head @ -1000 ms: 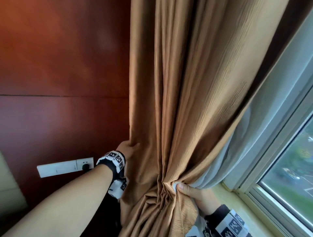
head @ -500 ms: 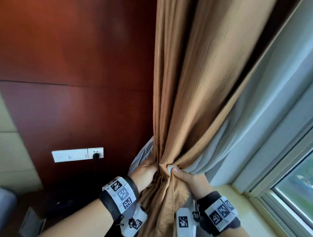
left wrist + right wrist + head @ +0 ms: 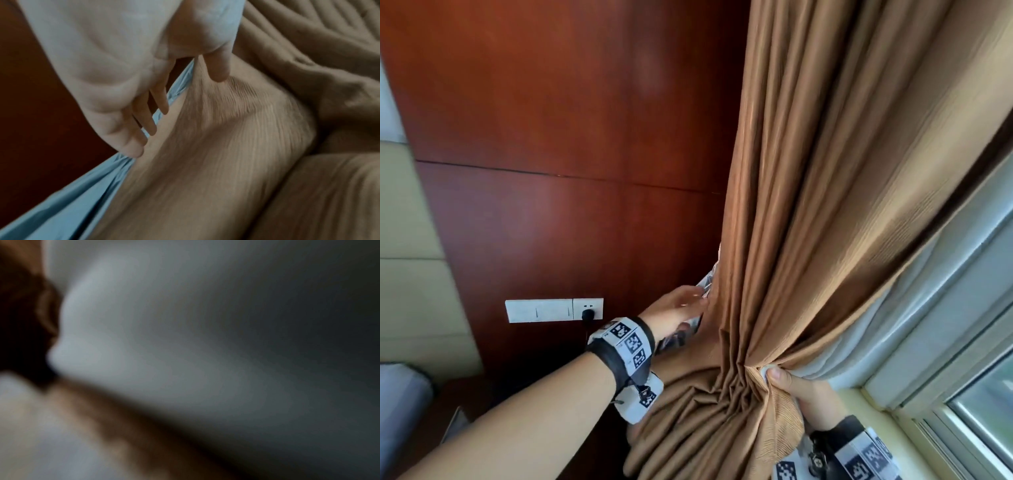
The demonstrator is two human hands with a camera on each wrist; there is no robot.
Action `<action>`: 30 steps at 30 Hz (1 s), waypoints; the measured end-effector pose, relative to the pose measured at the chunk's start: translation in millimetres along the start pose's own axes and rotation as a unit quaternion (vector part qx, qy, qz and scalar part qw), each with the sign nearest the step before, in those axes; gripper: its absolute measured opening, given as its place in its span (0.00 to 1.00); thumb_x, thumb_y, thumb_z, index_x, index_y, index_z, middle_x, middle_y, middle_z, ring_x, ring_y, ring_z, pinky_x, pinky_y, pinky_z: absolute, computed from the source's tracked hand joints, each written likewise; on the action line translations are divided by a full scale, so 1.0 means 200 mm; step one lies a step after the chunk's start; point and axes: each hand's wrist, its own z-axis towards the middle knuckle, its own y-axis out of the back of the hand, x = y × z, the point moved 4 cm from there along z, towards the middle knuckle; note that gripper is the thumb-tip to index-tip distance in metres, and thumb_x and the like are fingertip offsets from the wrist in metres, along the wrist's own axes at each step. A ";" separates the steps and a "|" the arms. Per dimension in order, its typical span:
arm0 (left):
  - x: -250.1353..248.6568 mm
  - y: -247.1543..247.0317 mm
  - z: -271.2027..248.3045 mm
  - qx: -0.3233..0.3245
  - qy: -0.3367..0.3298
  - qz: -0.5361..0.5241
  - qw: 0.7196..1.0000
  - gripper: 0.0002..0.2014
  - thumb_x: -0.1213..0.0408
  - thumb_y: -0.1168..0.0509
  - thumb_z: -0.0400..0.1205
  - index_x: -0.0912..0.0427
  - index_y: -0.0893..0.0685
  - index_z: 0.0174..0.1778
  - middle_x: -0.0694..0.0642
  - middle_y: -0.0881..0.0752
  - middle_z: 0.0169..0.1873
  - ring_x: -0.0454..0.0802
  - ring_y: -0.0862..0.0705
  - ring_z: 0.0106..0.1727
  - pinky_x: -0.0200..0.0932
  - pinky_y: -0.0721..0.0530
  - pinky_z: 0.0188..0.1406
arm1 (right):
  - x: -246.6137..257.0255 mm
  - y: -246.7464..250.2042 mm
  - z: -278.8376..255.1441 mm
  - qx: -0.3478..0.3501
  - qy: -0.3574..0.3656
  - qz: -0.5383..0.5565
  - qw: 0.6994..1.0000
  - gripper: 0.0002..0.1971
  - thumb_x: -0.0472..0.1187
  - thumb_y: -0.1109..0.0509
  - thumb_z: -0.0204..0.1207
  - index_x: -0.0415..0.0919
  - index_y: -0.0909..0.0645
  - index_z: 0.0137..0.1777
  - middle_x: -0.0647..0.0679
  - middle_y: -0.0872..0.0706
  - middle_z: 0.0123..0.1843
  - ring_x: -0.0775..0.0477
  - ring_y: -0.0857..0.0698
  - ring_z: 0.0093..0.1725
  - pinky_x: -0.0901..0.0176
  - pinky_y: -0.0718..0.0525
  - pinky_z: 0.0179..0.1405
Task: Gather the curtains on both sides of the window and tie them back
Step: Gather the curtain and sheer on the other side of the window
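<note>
A brown ribbed curtain [image 3: 808, 205] with a pale grey-blue lining [image 3: 900, 308] hangs beside the window. My right hand [image 3: 801, 394] grips it where the folds bunch together, thumb on the front. My left hand [image 3: 678, 308] is higher and to the left, at the curtain's left edge. In the left wrist view its fingers [image 3: 156, 105] are straight and touch the seam where the brown curtain [image 3: 226, 146] meets the lining [image 3: 61, 203]; they hold nothing. The right wrist view is blurred and shows only grey lining [image 3: 144, 337] pressed close.
A dark red wood wall panel [image 3: 551, 137] stands to the left, with a white switch and socket plate [image 3: 553, 310] holding a black plug. The window frame [image 3: 945, 394] and a cream sill [image 3: 866, 411] are at the lower right.
My left hand let go of the bunched folds beside the right hand, moved up and left to the curtain's edge, and its fingers straightened. The right hand keeps its grip.
</note>
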 end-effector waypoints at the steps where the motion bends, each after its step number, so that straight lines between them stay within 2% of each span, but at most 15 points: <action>1: 0.00 -0.03 0.00 0.010 0.004 0.007 1.000 0.13 0.49 0.36 0.81 0.45 0.21 0.61 0.51 0.16 0.57 0.44 0.19 0.56 0.45 0.20 0.59 | 0.00 0.00 -0.01 0.010 -0.008 0.007 1.000 0.38 0.58 0.11 0.42 0.42 0.10 0.54 0.42 0.11 0.62 0.39 0.17 0.67 0.37 0.30 0.76; 3: 0.00 -0.14 -0.02 0.043 0.010 -0.018 0.999 0.16 0.44 0.38 0.81 0.42 0.20 0.63 0.41 0.12 0.55 0.38 0.17 0.58 0.44 0.23 0.63 | 0.01 -0.01 -0.01 0.033 -0.017 0.013 0.999 0.38 0.58 0.11 0.42 0.42 0.10 0.54 0.42 0.11 0.61 0.39 0.16 0.66 0.39 0.28 0.74; 5: 0.01 -0.23 -0.04 0.045 0.014 -0.091 0.995 0.13 0.55 0.42 0.85 0.46 0.11 0.52 0.38 0.09 0.43 0.36 0.12 0.49 0.42 0.21 0.59 | 0.02 -0.02 -0.02 0.042 -0.014 0.001 0.999 0.36 0.59 0.11 0.40 0.45 0.09 0.51 0.44 0.09 0.57 0.42 0.14 0.63 0.46 0.23 0.68; 8: 0.06 -0.31 -0.06 0.082 0.043 -0.119 0.989 0.15 0.54 0.41 0.85 0.42 0.08 0.45 0.50 0.08 0.50 0.52 0.14 0.61 0.53 0.22 0.70 | 0.06 -0.05 -0.03 0.068 -0.011 -0.005 0.998 0.32 0.61 0.12 0.39 0.45 0.07 0.44 0.47 0.07 0.49 0.48 0.10 0.55 0.60 0.16 0.56; 11: 0.03 -0.31 -0.08 0.027 0.000 -0.111 0.993 0.13 0.52 0.42 0.86 0.46 0.11 0.50 0.38 0.08 0.47 0.35 0.12 0.53 0.39 0.19 0.63 | 0.06 -0.04 -0.04 0.030 -0.009 0.020 0.999 0.36 0.59 0.11 0.35 0.44 0.08 0.46 0.44 0.07 0.52 0.44 0.11 0.57 0.58 0.15 0.55; 12: 0.02 -0.31 -0.08 0.009 -0.028 -0.099 0.995 0.17 0.45 0.43 0.84 0.47 0.15 0.59 0.39 0.10 0.54 0.35 0.14 0.59 0.40 0.21 0.66 | 0.05 -0.03 -0.04 0.005 -0.002 0.025 1.000 0.38 0.58 0.10 0.34 0.42 0.08 0.47 0.44 0.08 0.54 0.44 0.12 0.58 0.54 0.16 0.58; 14: 0.02 -0.33 -0.11 0.025 -0.078 -0.001 0.997 0.39 0.27 0.46 0.71 0.49 0.23 0.71 0.48 0.19 0.70 0.43 0.23 0.72 0.47 0.30 0.77 | 0.05 -0.02 -0.03 -0.031 0.016 0.015 0.999 0.41 0.59 0.10 0.33 0.42 0.11 0.50 0.47 0.08 0.54 0.48 0.11 0.58 0.50 0.20 0.63; 16: 0.02 -0.38 -0.16 0.100 -0.100 0.097 0.985 0.42 0.24 0.45 0.65 0.54 0.18 0.63 0.54 0.17 0.65 0.48 0.22 0.69 0.48 0.27 0.75 | 0.06 -0.03 -0.01 -0.032 0.035 -0.001 0.999 0.40 0.60 0.11 0.37 0.43 0.12 0.52 0.48 0.08 0.55 0.49 0.12 0.59 0.48 0.21 0.65; 19: 0.00 -0.43 -0.23 0.160 -0.149 0.074 0.973 0.36 0.33 0.31 0.66 0.58 0.18 0.60 0.46 0.13 0.55 0.38 0.18 0.64 0.36 0.22 0.66 | 0.06 -0.06 -0.01 -0.006 0.032 -0.006 0.999 0.35 0.58 0.12 0.47 0.46 0.12 0.56 0.43 0.10 0.59 0.42 0.14 0.64 0.40 0.23 0.71; 21: -0.01 -0.45 -0.24 0.149 -0.146 0.070 0.975 0.29 0.39 0.26 0.66 0.54 0.16 0.58 0.44 0.13 0.52 0.38 0.17 0.62 0.38 0.20 0.64 | 0.09 -0.09 -0.01 -0.016 0.035 -0.049 0.998 0.34 0.65 0.16 0.45 0.52 0.10 0.53 0.52 0.09 0.56 0.54 0.15 0.64 0.62 0.21 0.69; 23: -0.01 -0.45 -0.22 0.122 -0.131 0.067 0.982 0.13 0.50 0.21 0.68 0.48 0.11 0.45 0.42 0.10 0.43 0.38 0.13 0.55 0.39 0.19 0.60 | 0.10 -0.12 -0.02 -0.013 0.010 -0.113 0.993 0.46 0.71 0.20 0.42 0.44 0.14 0.60 0.52 0.13 0.57 0.54 0.19 0.66 0.74 0.23 0.62; 25: -0.02 -0.43 -0.21 0.089 -0.109 0.041 0.989 0.05 0.59 0.21 0.69 0.47 0.09 0.37 0.41 0.08 0.39 0.38 0.12 0.51 0.39 0.20 0.59 | 0.09 -0.13 -0.02 -0.018 -0.040 -0.076 0.996 0.30 0.48 0.16 0.60 0.36 0.17 0.61 0.46 0.13 0.52 0.40 0.17 0.63 0.64 0.20 0.50; 26: -0.02 -0.41 -0.21 0.076 -0.103 0.029 0.991 0.07 0.61 0.21 0.69 0.47 0.09 0.41 0.43 0.08 0.43 0.39 0.12 0.54 0.41 0.20 0.63 | 0.10 -0.16 -0.03 -0.020 -0.042 -0.103 0.994 0.21 0.39 0.18 0.64 0.38 0.17 0.57 0.48 0.13 0.47 0.38 0.16 0.62 0.61 0.19 0.49; 28: -0.03 -0.39 -0.20 0.052 -0.095 0.014 0.994 0.16 0.63 0.20 0.68 0.47 0.10 0.51 0.47 0.08 0.52 0.43 0.13 0.59 0.47 0.21 0.69 | 0.15 -0.21 -0.04 -0.033 0.034 -0.108 0.993 0.17 0.47 0.18 0.64 0.46 0.16 0.51 0.51 0.12 0.46 0.45 0.14 0.58 0.57 0.18 0.61; 30: -0.04 -0.36 -0.20 0.036 -0.080 0.016 0.996 0.17 0.67 0.20 0.67 0.41 0.09 0.46 0.46 0.08 0.52 0.42 0.12 0.58 0.47 0.19 0.68 | 0.17 -0.24 -0.03 0.030 0.024 -0.073 0.997 0.14 0.53 0.28 0.75 0.46 0.15 0.55 0.53 0.14 0.56 0.52 0.16 0.59 0.63 0.26 0.73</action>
